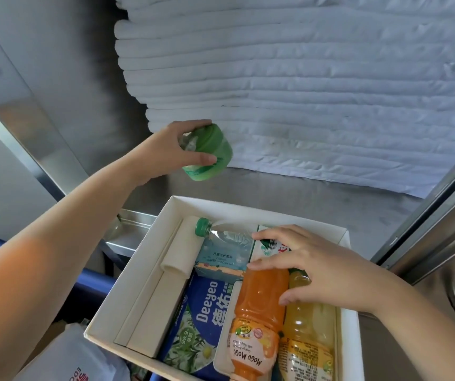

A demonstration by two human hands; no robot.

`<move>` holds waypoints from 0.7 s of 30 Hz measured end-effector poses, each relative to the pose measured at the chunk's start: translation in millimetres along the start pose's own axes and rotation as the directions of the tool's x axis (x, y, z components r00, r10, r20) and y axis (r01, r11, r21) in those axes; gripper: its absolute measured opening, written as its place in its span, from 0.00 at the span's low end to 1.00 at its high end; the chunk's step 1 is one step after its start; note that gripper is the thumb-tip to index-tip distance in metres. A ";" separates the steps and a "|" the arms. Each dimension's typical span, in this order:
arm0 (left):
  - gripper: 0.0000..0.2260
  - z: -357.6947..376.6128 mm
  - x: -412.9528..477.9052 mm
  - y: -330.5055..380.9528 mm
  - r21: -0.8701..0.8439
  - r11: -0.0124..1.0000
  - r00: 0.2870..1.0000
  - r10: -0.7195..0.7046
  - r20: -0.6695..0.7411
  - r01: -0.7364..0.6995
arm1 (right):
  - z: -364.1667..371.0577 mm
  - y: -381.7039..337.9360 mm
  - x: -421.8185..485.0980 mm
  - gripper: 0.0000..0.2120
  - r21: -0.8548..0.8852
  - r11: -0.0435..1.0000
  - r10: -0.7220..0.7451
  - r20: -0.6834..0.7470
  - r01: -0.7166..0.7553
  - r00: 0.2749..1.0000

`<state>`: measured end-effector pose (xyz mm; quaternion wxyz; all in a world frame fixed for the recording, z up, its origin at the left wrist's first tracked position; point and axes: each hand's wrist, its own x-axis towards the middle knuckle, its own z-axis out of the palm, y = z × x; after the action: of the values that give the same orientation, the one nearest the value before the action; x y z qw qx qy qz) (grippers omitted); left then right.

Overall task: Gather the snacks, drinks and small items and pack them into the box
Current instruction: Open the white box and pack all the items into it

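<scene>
A white cardboard box (149, 243) sits low in the head view on a steel table. Inside lie an orange Mogu bottle (259, 312), a yellow drink bottle (308, 334), a blue Deeyeo pack (201, 320), a clear green-capped water bottle (220, 235), a pale blue carton (220, 259) and a white roll (182, 246). My left hand (163, 149) grips a small green jar (209, 152) above the table, beyond the box's far left corner. My right hand (311, 265) lies over the bottles' upper ends, fingers curled round the orange one.
A tall stack of folded white sheets (303, 92) fills the back of the steel table (303, 193). A metal frame edge (427, 215) runs down the right. A white plastic bag (77, 358) lies at the lower left beside the box.
</scene>
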<state>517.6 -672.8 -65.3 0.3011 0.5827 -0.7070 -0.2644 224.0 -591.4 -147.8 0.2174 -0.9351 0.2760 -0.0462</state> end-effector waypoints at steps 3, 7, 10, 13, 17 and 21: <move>0.34 1.7 -23.0 7.2 0.039 0.998 0.995 0.042 0.094 -0.045 | 0.1 0.2 -0.2 0.28 -0.002 1.000 0.000 -0.002 0.000 1.000; 0.33 4.8 -45.1 1.5 0.047 0.995 0.958 0.069 0.280 -0.086 | -0.3 -0.7 -0.2 0.28 -0.003 1.000 0.009 0.010 -0.009 1.000; 0.32 3.1 -48.7 -3.6 0.017 0.996 0.942 0.074 0.328 -0.084 | -0.5 -1.2 -0.5 0.29 -0.005 1.000 0.023 0.015 -0.023 1.000; 0.28 2.1 -47.8 -3.5 0.046 0.998 0.953 0.036 0.301 -0.052 | -1.0 -2.1 -0.3 0.28 0.002 1.000 0.027 0.018 -0.027 0.999; 0.24 11.2 -45.9 2.4 0.263 0.962 0.957 -0.006 0.290 -0.073 | -0.9 -2.7 -0.1 0.28 0.011 0.999 0.034 0.019 -0.035 0.999; 0.31 11.3 -39.9 11.6 0.311 0.945 0.936 -0.011 0.351 -0.105 | -0.3 -2.3 -0.3 0.28 0.004 0.999 0.035 0.014 -0.035 0.999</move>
<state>507.2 -631.2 -69.3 0.0776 0.5511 -0.7967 -0.2358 224.8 -589.6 -146.5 0.2223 -0.9299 0.2908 -0.0363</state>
